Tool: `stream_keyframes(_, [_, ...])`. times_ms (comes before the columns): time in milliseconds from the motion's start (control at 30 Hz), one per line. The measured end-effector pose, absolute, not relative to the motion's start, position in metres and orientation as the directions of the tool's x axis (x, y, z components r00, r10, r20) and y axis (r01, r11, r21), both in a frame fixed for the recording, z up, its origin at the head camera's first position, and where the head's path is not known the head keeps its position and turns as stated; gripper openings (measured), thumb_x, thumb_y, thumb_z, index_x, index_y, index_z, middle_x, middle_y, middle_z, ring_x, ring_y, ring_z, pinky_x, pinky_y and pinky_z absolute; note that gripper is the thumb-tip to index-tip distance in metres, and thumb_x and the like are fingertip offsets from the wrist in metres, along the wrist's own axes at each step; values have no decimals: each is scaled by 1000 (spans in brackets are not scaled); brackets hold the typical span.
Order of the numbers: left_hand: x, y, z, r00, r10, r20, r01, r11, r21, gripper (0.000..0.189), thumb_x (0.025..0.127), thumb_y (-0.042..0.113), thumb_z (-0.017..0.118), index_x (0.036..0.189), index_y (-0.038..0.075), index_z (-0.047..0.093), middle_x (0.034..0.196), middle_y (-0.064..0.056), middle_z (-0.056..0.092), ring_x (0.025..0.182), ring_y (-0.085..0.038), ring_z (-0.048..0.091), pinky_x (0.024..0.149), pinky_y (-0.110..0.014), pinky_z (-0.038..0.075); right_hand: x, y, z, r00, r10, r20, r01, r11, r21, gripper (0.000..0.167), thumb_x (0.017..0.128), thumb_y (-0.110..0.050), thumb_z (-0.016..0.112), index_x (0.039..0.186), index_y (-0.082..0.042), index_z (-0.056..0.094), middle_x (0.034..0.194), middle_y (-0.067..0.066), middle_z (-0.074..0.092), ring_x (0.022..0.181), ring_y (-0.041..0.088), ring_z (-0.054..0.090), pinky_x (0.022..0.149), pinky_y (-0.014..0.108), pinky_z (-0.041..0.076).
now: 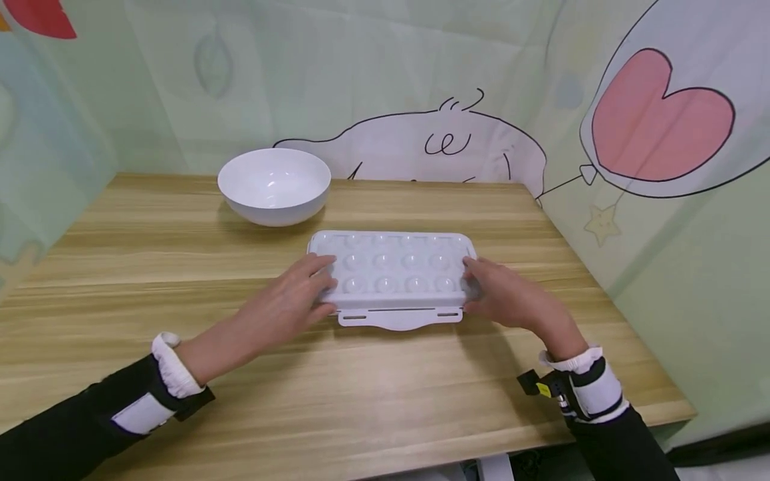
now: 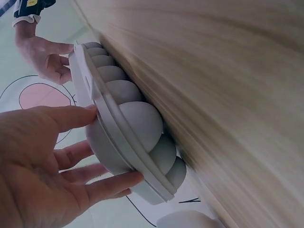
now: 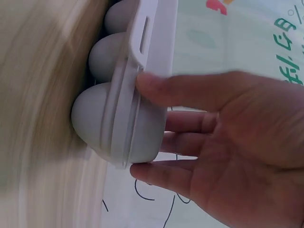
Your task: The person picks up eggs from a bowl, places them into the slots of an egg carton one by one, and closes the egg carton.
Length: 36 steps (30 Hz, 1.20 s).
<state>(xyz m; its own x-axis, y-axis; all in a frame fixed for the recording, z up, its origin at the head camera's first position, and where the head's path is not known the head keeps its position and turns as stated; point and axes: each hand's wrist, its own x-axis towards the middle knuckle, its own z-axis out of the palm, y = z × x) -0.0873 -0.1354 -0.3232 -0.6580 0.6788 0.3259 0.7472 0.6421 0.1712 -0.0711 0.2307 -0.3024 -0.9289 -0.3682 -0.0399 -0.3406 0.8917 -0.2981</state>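
A white plastic egg box (image 1: 397, 270) with a lid of round bumps lies in the middle of the wooden table, its latch flap (image 1: 402, 318) facing the person. My left hand (image 1: 295, 294) grips its left end, thumb near the front and fingers spread along the lid's side. At the opposite end my right hand (image 1: 508, 294) holds it the same way, thumb (image 3: 156, 88) by the latch. Both wrist views show the rounded cups (image 2: 140, 124) of the lower half close over the tabletop. What is inside the box is hidden by its lid.
Behind the box to the left stands a white bowl (image 1: 275, 187) near the table's back edge. A printed cloth (image 1: 391, 73) with cartoon drawings hangs around the back and sides. The wooden table (image 1: 361, 401) ends at a front edge close to the person.
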Motion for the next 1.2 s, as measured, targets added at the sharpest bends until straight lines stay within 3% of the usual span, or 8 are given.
stream_keyframes(100, [-85, -130, -324, -699, 667, 259, 714, 674, 191, 34, 96, 15, 73, 120, -8, 64, 137, -28, 59, 133, -55, 48, 102, -58, 47, -67, 228, -304, -906, -422, -29, -400, 876, -269, 55, 90, -21, 81, 133, 1, 54, 140, 27, 54, 132, 45, 51, 103, 55, 46])
stream_keyframes(167, [-84, -126, -326, -714, 657, 242, 699, 689, 193, 43, 98, 22, 71, 126, -10, 61, 135, -29, 61, 134, -59, 44, 100, -61, 47, -65, 227, -306, -900, -436, -6, -420, 869, -261, 61, 89, -27, 83, 137, -3, 53, 142, 25, 53, 137, 51, 44, 105, 58, 44])
stream_keyframes(233, [-83, -123, -328, -716, 647, 261, 695, 696, 180, 51, 97, 31, 73, 125, -10, 59, 131, -30, 62, 133, -60, 44, 95, -61, 50, -64, 224, -307, -901, -434, 13, -423, 870, -252, 71, 86, -33, 85, 143, -6, 52, 132, 21, 57, 132, 52, 47, 101, 58, 46])
stream_keyframes(433, [-81, -116, -333, -709, 627, 322, 683, 725, 91, 70, 87, 44, 82, 120, -13, 55, 117, -34, 67, 126, -58, 53, 83, -58, 57, -64, 214, -310, -921, -390, -6, -378, 896, -232, 82, 79, -31, 92, 150, -12, 54, 132, 25, 53, 134, 53, 45, 99, 57, 49])
stream_keyframes(633, [-80, -115, -331, -694, 647, 316, 693, 719, 47, 65, 87, 38, 83, 126, -9, 60, 125, -28, 64, 121, -55, 55, 85, -54, 57, -64, 210, -310, -929, -370, 7, -363, 906, -219, 81, 77, -23, 93, 148, -14, 57, 130, 24, 54, 131, 51, 48, 95, 56, 52])
stream_keyframes(833, [-81, -114, -330, -664, 667, 339, 702, 711, -24, 60, 85, 38, 85, 118, -8, 65, 112, -23, 63, 101, -40, 56, 75, -43, 59, -63, 208, -311, -930, -367, 21, -363, 911, -196, 80, 78, -23, 93, 149, -14, 57, 135, 26, 52, 136, 54, 43, 95, 57, 52])
stream_keyframes(967, [-81, -113, -331, -657, 674, 337, 705, 708, -42, 61, 83, 39, 87, 114, -8, 65, 108, -23, 62, 98, -39, 56, 73, -42, 59, -63, 208, -313, -933, -361, 11, -356, 915, -190, 80, 78, -22, 93, 149, -14, 56, 144, 32, 47, 138, 57, 39, 98, 59, 50])
stream_keyframes(1200, [-80, -112, -328, -663, 674, 325, 700, 712, -51, 58, 84, 39, 87, 111, -7, 66, 106, -22, 62, 96, -39, 57, 71, -42, 60, -64, 206, -314, -934, -358, 17, -355, 918, -174, 78, 79, -21, 92, 148, -11, 57, 143, 35, 47, 137, 61, 37, 98, 62, 49])
